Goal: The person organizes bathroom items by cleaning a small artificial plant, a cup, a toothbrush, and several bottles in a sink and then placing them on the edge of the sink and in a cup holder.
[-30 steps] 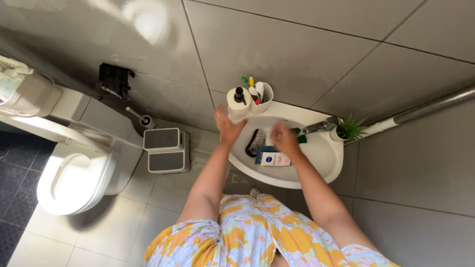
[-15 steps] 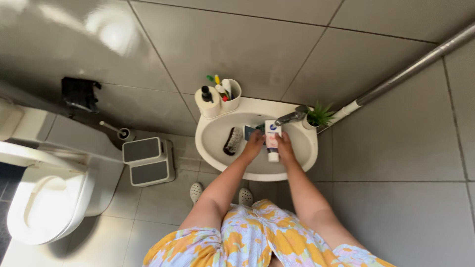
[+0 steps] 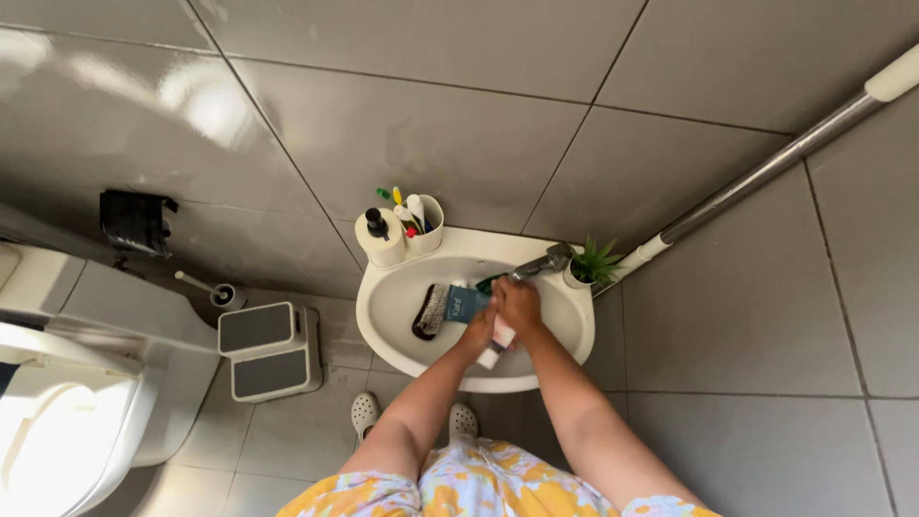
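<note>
Over the sink [image 3: 392,316], both hands grip a tube [image 3: 494,341], cap end slanting down-left.

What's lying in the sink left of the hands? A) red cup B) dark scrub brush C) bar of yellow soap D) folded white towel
B: a dark scrub brush lies in the sink, left of both hands holding the tube.

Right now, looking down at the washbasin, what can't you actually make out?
- White tube, head view: both hands, left hand and right hand, cover most of it; its cap state is unclear.
- Green item in the washbasin: half hidden behind the right hand.
- Toilet: cut off by the left edge.
</note>
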